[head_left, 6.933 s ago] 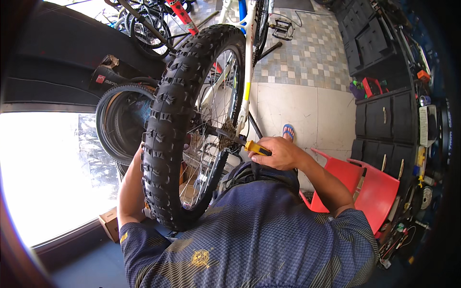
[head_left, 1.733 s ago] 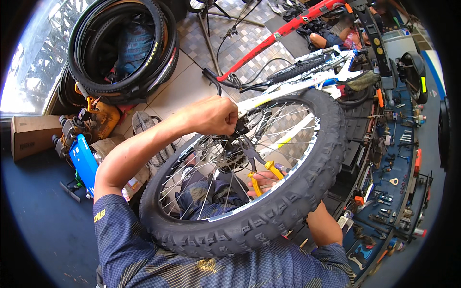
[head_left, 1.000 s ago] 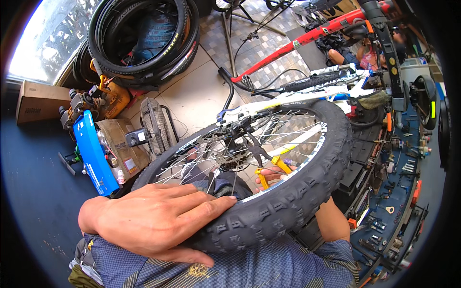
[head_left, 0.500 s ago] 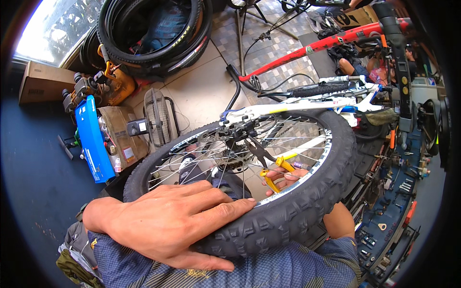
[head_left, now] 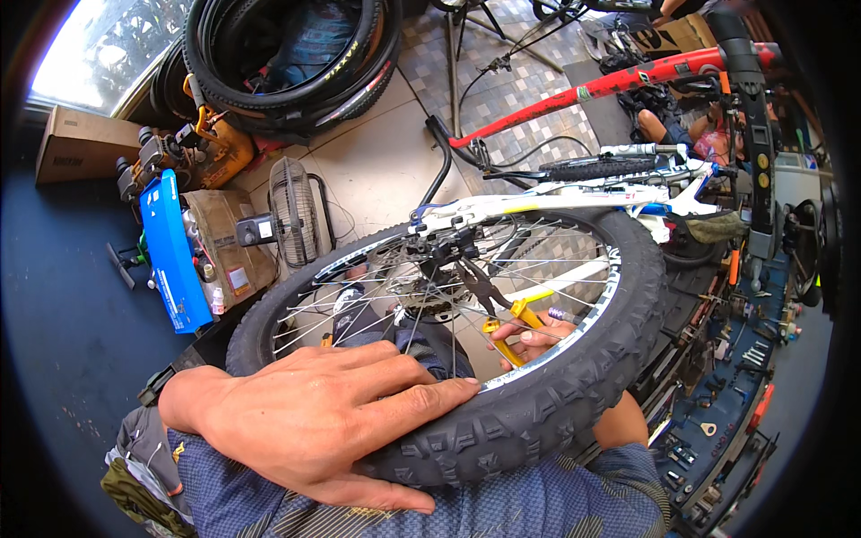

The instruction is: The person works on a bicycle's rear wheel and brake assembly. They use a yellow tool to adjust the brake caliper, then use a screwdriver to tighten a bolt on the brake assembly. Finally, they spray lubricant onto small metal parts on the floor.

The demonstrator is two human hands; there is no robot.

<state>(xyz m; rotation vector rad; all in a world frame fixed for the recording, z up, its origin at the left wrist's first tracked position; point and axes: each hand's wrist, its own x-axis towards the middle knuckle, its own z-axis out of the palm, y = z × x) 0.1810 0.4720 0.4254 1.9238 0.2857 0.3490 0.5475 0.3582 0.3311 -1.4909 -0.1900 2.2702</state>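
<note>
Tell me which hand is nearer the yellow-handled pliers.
Right: the right hand holds the pliers by their handles; the left hand lies apart from them, on the tire.

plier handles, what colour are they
The handles are yellow, seen best in the head view.

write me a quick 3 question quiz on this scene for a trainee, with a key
1. Which hand holds the yellow-handled pliers? A) left B) right
2. True or false: the left hand lies on the tyre.
3. Fill in: beyond the white frame, the long tube is coloured ____.

Key: 1. B, the right hand; 2. true; 3. red.
</note>
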